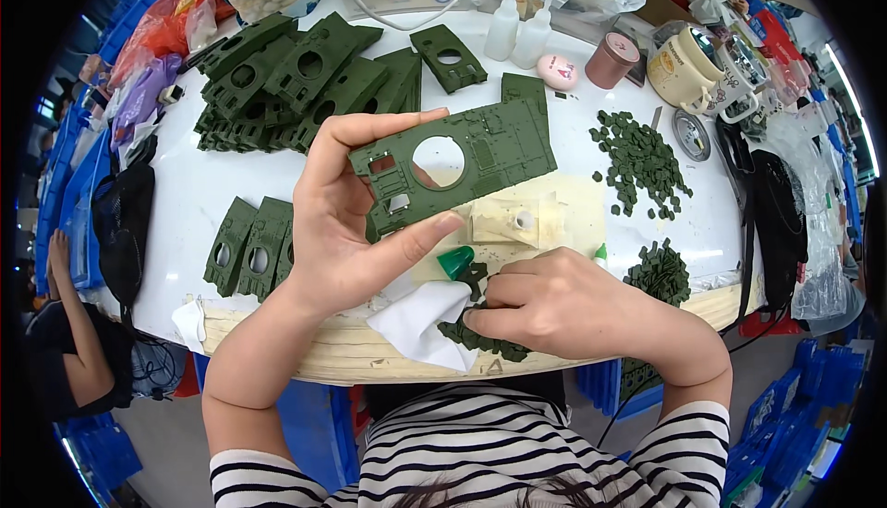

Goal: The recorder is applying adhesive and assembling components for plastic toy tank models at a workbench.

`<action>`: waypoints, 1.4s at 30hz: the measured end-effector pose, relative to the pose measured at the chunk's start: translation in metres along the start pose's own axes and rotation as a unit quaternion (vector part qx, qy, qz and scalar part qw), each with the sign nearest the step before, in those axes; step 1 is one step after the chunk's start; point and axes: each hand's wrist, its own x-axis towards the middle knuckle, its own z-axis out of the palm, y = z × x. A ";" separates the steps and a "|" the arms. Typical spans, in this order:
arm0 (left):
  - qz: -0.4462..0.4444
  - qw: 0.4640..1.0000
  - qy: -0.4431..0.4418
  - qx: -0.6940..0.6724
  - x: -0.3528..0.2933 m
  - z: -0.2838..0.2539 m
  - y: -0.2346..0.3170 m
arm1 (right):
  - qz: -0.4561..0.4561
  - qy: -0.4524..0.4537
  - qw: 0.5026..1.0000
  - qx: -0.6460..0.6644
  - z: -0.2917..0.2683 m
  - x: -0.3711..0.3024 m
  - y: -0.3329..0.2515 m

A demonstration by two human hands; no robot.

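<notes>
White tabletop (pixel 176 199) with a wooden front edge, crowded; blue bins (pixel 85 240) off to the sides, another person's arm (pixel 85 342) at far left. Left hand (pixel 337 217) grips a green toy tank body (pixel 504 152) near its left end, thumb on the near edge, fingers along the far one. Body is tilted, raised over a cream block (pixel 494 224). Right hand (pixel 554 300) is down at a heap of small green pieces (pixel 494 346) near the front edge, fingers curled; can't tell if it's pinching one. White cloth (pixel 430 323) and green cap (pixel 453 263) just left of it. More tank bodies (pixel 305 65) stacked back left. Two other heaps (pixel 642 162) on the right. White bottles (pixel 504 28) and a cream mug (pixel 682 66) at the back.
</notes>
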 end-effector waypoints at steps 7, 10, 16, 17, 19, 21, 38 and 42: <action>-0.017 1.000 0.023 0.009 0.000 0.002 0.001 | 0.028 0.132 0.974 0.182 -0.012 0.000 -0.004; -0.034 0.999 0.031 -0.028 0.000 0.004 0.002 | 0.100 0.207 0.939 0.254 -0.038 -0.003 -0.006; -0.055 0.994 0.024 -0.089 0.002 -0.005 0.000 | 0.177 0.383 0.787 0.450 -0.050 -0.013 0.003; -0.061 0.992 0.026 -0.107 0.003 -0.005 -0.002 | 0.191 0.393 0.764 0.476 -0.053 -0.013 0.003; -0.077 0.986 0.033 -0.141 0.005 -0.005 -0.002 | 0.211 0.387 0.748 0.497 -0.057 -0.014 0.005; -0.129 0.967 0.061 -0.210 0.004 0.002 0.004 | 0.223 0.378 0.739 0.511 -0.059 -0.016 0.007; -0.254 0.891 -0.122 -0.356 -0.007 0.016 0.019 | 0.223 0.297 0.769 0.520 -0.046 -0.006 -0.001; -0.279 0.897 -0.117 -0.323 -0.010 0.021 0.021 | 0.181 0.304 0.852 0.386 -0.034 -0.006 0.002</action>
